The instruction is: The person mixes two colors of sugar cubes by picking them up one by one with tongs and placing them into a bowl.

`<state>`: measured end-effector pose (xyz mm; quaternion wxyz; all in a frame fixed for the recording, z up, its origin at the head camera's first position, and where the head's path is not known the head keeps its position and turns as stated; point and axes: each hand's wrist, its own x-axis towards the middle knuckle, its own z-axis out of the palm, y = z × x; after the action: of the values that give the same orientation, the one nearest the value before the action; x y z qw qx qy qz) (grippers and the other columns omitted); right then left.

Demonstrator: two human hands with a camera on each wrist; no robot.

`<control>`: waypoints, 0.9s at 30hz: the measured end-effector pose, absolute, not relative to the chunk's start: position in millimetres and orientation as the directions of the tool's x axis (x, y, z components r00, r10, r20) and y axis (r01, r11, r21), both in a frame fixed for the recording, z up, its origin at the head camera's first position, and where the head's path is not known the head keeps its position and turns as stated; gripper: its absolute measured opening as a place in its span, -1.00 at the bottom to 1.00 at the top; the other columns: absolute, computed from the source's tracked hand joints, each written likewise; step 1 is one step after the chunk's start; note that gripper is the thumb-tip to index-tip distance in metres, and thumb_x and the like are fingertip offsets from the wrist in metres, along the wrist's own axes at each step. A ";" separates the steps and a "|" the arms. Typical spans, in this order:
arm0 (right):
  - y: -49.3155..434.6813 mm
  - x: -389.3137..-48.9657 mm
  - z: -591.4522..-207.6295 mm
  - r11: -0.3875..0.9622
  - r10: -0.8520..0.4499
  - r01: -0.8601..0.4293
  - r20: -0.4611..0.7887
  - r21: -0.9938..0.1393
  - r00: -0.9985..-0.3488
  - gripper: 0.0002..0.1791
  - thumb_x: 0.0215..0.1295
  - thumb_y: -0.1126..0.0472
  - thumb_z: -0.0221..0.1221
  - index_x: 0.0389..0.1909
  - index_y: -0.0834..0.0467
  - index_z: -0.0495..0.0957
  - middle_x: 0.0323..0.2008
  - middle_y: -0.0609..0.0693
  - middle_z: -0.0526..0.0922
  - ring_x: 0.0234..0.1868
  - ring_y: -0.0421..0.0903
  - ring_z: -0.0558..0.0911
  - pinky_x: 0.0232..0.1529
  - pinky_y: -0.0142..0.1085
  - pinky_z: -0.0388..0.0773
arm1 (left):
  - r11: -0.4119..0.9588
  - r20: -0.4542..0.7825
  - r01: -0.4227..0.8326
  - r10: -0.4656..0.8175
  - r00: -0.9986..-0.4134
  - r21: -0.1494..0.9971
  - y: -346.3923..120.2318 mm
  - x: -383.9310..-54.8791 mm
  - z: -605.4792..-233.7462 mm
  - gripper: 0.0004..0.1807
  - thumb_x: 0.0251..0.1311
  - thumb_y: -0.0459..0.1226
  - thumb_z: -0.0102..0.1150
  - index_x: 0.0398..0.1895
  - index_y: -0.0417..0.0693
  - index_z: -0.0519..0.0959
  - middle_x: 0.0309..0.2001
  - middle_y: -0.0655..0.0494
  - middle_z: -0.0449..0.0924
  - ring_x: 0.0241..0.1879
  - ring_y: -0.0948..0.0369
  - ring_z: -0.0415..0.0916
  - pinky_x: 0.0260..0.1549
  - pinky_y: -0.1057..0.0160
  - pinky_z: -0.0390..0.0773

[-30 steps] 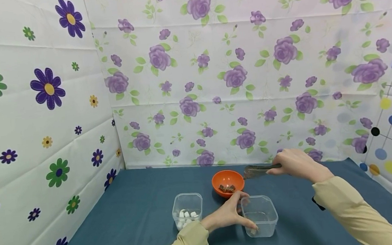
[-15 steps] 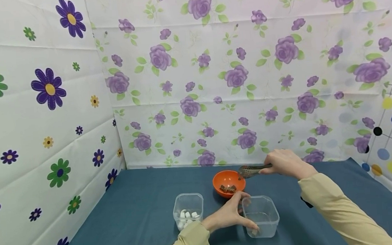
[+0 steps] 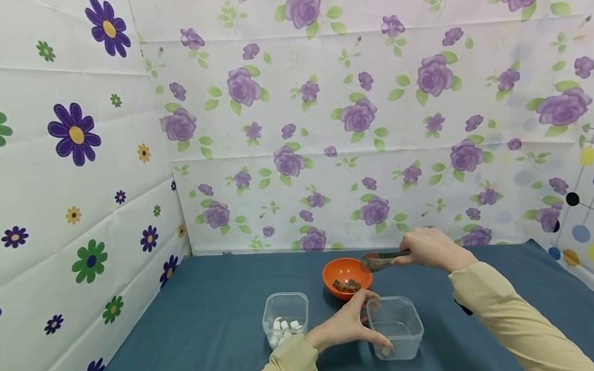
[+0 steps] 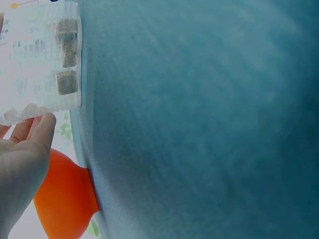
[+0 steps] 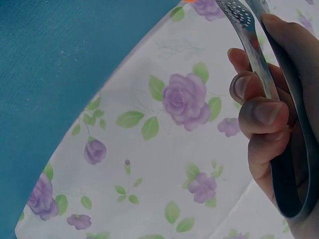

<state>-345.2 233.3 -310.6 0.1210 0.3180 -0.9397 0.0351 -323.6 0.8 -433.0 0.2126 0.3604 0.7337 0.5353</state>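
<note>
Your left hand [image 3: 340, 326] holds the clear box [image 3: 401, 346], thumb against its near side and the other fingers round its far left corner. The box stands upright on the blue cloth [image 3: 222, 305]. Your right hand [image 3: 430, 248], at about one o'clock from that box, grips the metal tongs [image 3: 382, 260], with your fingers wrapped round one arm and your thumb along the other. Their perforated heads point toward nine o'clock and reach the two o'clock rim of the orange bowl [image 3: 345, 267]. You cannot tell from here whether they touch the rim or have anything between them.

The bowl sits between ten and eleven o'clock from the box you hold, near your left fingertips, and brown cubes [image 3: 346, 286] lie in its bottom. At nine o'clock from the held box, beyond your left wrist, stands a second clear tub [image 3: 286, 304] with white pieces [image 3: 285, 325] in it. In the left wrist view, brown blocks [image 4: 67, 82] show through the held box's wall, close to the cloth; whether they are inside or behind it is unclear.

Purple roses cover the backdrop [image 3: 292, 111] at twelve o'clock, and daisies the panel [image 3: 28, 187] at nine to ten.
</note>
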 end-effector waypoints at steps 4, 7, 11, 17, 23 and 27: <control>234.8 -344.2 -308.3 0.797 -0.587 -0.603 0.249 0.014 -0.770 -0.51 0.07 -0.03 0.26 -0.88 -0.05 0.24 -0.81 -0.23 -0.02 -0.80 -0.31 0.01 -0.71 -0.41 -0.04 | 0.162 0.075 0.302 0.762 -0.643 0.940 0.7 -323.9 -432.7 -0.33 0.02 -0.24 0.31 0.18 0.03 0.19 0.18 0.17 0.16 0.13 0.25 0.21 -0.05 0.30 0.34; 237.1 -342.6 -307.3 0.802 -0.581 -0.597 0.250 0.015 -0.775 -0.49 0.07 -0.05 0.26 -0.87 -0.05 0.21 -0.81 -0.22 0.00 -0.80 -0.30 0.03 -0.71 -0.41 -0.02 | 0.161 0.077 0.303 0.763 -0.642 0.939 0.6 -324.0 -432.8 -0.33 0.02 -0.24 0.31 0.18 0.02 0.19 0.19 0.15 0.15 0.13 0.24 0.22 -0.05 0.30 0.34; 243.0 -338.3 -306.4 0.816 -0.561 -0.578 0.245 0.007 -0.791 -0.50 0.07 -0.08 0.25 -0.87 -0.04 0.23 -0.82 -0.21 0.06 -0.78 -0.27 0.08 -0.69 -0.40 0.03 | 0.164 0.078 0.305 0.758 -0.647 0.938 0.6 -323.9 -432.8 -0.32 0.02 -0.25 0.31 0.19 0.02 0.18 0.19 0.14 0.15 0.12 0.27 0.21 -0.05 0.30 0.35; 256.9 -327.4 -308.2 0.815 -0.559 -0.579 0.225 -0.030 -0.798 -0.61 0.08 -0.11 0.22 -0.82 -0.08 0.40 -0.84 -0.23 0.17 -0.81 -0.30 0.15 -0.72 -0.40 0.10 | 0.155 0.086 0.308 0.759 -0.645 0.939 0.5 -324.3 -434.0 -0.31 0.02 -0.24 0.31 0.20 0.01 0.17 0.21 0.13 0.14 0.13 0.29 0.20 -0.05 0.32 0.34; 273.2 -314.2 -310.3 0.805 -0.570 -0.591 0.221 -0.039 -0.791 -0.67 0.12 -0.17 0.16 -0.71 -0.09 0.52 -0.83 -0.29 0.25 -0.82 -0.34 0.21 -0.72 -0.40 0.15 | 0.145 0.093 0.314 0.767 -0.635 0.938 0.7 -326.5 -435.2 -0.29 0.03 -0.24 0.30 0.22 -0.01 0.15 0.23 0.10 0.12 0.15 0.29 0.18 -0.03 0.32 0.33; 277.9 -303.9 -307.1 0.813 -0.563 -0.582 0.220 -0.026 -0.797 -0.69 0.10 -0.15 0.18 -0.62 -0.03 0.60 -0.75 -0.29 0.38 -0.78 -0.36 0.29 -0.70 -0.38 0.25 | 0.143 0.095 0.314 0.768 -0.634 0.939 0.1 -326.6 -435.2 -0.28 0.04 -0.24 0.30 0.23 -0.06 0.14 0.24 0.08 0.11 0.16 0.28 0.18 -0.03 0.33 0.32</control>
<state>-303.9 277.9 -307.1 0.1014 0.3022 -0.9467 0.0463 -326.6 0.1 -435.2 0.2109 0.3724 0.7261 0.5382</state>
